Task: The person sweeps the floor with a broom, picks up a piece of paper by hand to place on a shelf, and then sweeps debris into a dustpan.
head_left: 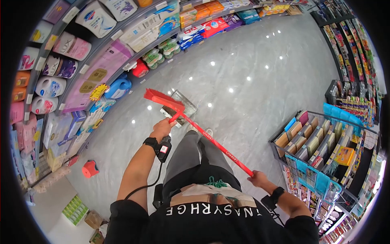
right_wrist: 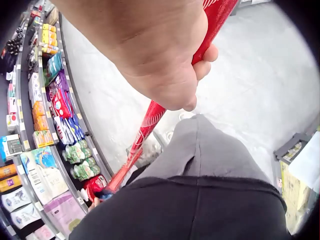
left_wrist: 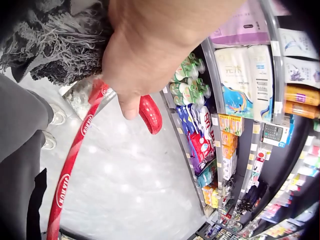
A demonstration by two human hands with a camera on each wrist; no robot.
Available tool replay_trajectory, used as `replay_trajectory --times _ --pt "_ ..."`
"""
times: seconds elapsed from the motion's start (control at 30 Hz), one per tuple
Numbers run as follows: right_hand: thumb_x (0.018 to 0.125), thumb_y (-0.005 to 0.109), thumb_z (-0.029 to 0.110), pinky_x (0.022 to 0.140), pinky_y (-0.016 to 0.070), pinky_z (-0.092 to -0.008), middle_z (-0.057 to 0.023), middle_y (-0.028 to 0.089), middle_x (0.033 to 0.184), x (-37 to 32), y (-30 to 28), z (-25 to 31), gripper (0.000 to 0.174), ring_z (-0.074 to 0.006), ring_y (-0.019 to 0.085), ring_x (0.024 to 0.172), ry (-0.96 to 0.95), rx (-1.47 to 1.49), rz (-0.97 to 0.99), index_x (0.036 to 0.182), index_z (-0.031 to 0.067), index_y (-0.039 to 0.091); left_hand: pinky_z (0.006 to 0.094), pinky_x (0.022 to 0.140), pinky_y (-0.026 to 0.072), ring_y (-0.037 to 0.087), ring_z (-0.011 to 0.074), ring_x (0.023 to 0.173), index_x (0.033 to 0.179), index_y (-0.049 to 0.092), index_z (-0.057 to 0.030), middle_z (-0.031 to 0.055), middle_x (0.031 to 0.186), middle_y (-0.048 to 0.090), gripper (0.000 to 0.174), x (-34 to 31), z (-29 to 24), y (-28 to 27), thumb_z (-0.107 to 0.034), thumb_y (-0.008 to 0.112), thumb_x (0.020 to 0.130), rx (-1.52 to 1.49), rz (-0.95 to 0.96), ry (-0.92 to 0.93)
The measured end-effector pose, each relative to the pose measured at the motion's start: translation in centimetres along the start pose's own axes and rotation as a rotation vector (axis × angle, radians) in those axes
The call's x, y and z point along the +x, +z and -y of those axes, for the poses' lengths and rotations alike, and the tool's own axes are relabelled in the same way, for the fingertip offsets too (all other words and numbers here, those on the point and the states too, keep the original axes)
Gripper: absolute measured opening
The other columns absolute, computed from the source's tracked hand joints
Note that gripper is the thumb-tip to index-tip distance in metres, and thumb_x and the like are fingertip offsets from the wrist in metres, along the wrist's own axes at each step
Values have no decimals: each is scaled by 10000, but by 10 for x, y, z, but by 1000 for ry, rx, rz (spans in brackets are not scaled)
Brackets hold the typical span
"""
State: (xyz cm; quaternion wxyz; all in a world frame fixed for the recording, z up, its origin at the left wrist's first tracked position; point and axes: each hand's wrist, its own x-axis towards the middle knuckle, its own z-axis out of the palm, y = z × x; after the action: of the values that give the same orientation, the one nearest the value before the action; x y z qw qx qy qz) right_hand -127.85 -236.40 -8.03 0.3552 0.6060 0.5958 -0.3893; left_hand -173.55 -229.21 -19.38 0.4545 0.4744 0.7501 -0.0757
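A red broom (head_left: 215,142) slants across in front of the body, its bristled head (head_left: 164,99) at the upper left. My left hand (head_left: 162,128) grips it at the neck, just below that head. Farther down the shaft, my right hand (head_left: 260,181) holds the handle close to its end. In the right wrist view, the right hand (right_wrist: 165,65) has its fingers curled round the red handle (right_wrist: 150,122). A grey dustpan (head_left: 189,103) lies on the floor behind the broom head, which partly hides it. In the left wrist view, a shaggy grey fringe (left_wrist: 65,45) shows beside the left hand (left_wrist: 145,55).
Curved shelves of bottles and paper packs (head_left: 134,32) run along the left and back. A wire rack of notebooks (head_left: 317,134) stands to the right. A red stool (head_left: 90,168) is on the grey floor (head_left: 243,81) at the left, with green boxes (head_left: 75,210) nearer the body.
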Motion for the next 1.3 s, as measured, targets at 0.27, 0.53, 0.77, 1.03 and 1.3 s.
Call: replay_trajectory --times 0.27,0.53,0.77,1.03,1.3 --pt "698 575 291 634 427 -421 -169 568 733 52 -70 28 269 -342 549 711 22 -128 -356 796 53 496 378 714 397 526 264 865 940 486 -95 106 880 566 442 -24 33 -2 -496 389 784 -21 1 -39" --pt "789 462 322 511 443 -378 -150 552 645 193 -82 113 315 -271 553 569 -100 14 -327 817 9 469 374 718 394 524 265 868 937 487 -93 105 874 565 459 -41 59 9 -511 374 784 -96 -24 -128" --pt "824 343 343 314 358 -332 -95 446 488 170 -23 95 380 -196 443 355 -24 536 -34 794 -19 454 385 689 394 528 302 811 908 492 -69 147 817 560 437 -42 73 24 -480 408 785 -112 -60 -79" --pt "797 391 377 427 449 -337 -162 561 658 62 42 20 410 -250 554 490 126 201 -90 918 6 518 391 712 408 532 301 846 969 438 -67 141 872 559 311 -48 83 36 -314 473 784 27 -61 -106" --pt "791 463 358 323 388 -290 -80 501 511 2 117 8 373 -162 476 366 261 700 -123 869 4 554 395 749 405 524 310 878 1010 416 -54 159 923 549 299 -48 81 35 -210 475 761 114 -85 -70"
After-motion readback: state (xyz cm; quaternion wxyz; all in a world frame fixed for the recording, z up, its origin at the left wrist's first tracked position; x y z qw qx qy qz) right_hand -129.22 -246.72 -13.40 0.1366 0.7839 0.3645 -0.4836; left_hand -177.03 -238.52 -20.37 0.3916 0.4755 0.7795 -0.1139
